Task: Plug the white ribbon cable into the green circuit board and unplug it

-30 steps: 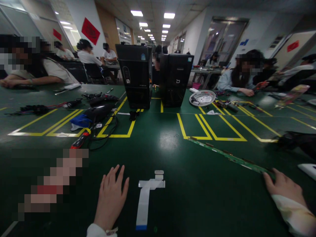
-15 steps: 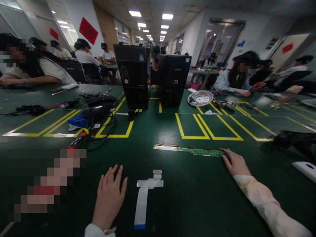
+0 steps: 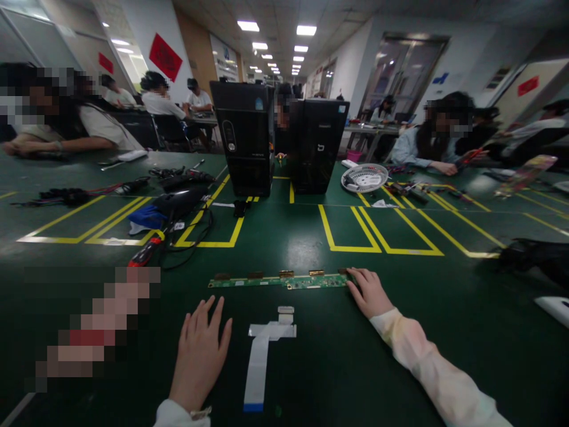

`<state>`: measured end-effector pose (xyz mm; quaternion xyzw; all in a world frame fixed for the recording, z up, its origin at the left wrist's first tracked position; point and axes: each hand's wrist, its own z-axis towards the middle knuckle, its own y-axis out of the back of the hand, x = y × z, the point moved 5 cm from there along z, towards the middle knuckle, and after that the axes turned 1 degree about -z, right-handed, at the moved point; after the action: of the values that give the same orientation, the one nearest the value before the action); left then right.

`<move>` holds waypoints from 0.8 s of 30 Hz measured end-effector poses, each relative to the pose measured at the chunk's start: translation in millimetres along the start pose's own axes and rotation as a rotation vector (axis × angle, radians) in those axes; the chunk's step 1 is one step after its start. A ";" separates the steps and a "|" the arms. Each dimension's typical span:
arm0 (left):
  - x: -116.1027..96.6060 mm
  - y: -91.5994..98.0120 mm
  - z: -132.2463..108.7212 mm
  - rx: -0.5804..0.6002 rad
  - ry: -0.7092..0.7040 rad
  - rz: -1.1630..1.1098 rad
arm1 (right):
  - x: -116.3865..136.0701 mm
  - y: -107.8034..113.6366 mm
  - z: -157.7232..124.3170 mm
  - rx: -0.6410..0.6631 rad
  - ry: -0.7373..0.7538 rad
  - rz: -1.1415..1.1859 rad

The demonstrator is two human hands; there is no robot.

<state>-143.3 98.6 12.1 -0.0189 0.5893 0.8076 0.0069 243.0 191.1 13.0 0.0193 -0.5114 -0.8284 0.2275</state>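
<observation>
A long, narrow green circuit board [image 3: 262,280] lies crosswise on the dark green table, with copper-coloured tabs along its far edge. My right hand [image 3: 368,290] has its thumb and fingers closed on the board's right end, which they partly hide. Palm down, my left hand [image 3: 200,350] is open with fingers apart and nothing in it, nearest the board's left part but apart from it. Between my two hands lies a white flat ribbon cable [image 3: 256,367], folded near its far end, with a blue tip at the near end.
Two black computer towers [image 3: 246,139] stand at the back. A screwdriver [image 3: 144,254] and dark cables lie left. Farther right are a white round basket [image 3: 364,178] and loose wires. Yellow tape [image 3: 355,249] marks the table. Other people sit around at tables.
My right hand has moved left with the circuit board, which now lies farther left, above the ribbon cable. My left hand has barely moved and stays open.
</observation>
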 end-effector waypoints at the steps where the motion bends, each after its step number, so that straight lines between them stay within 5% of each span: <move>1: 0.3 -0.6 -0.1 0.003 0.000 0.003 | 4.8 0.3 -1.0 -0.002 0.003 0.011; 9: 1.5 -1.7 -0.3 0.012 0.000 0.000 | 35.7 0.7 -4.5 0.016 0.042 0.118; 20: 1.8 -1.3 -1.0 0.034 0.015 -0.027 | 40.6 6.2 -1.8 0.025 0.065 0.148; 24: 2.3 -2.3 -0.6 0.039 0.021 -0.031 | 56.7 11.6 1.3 0.043 0.208 0.119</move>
<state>-145.5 98.7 9.7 -0.0367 0.6046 0.7955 0.0135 196.0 165.4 34.9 0.0793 -0.5029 -0.7959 0.3276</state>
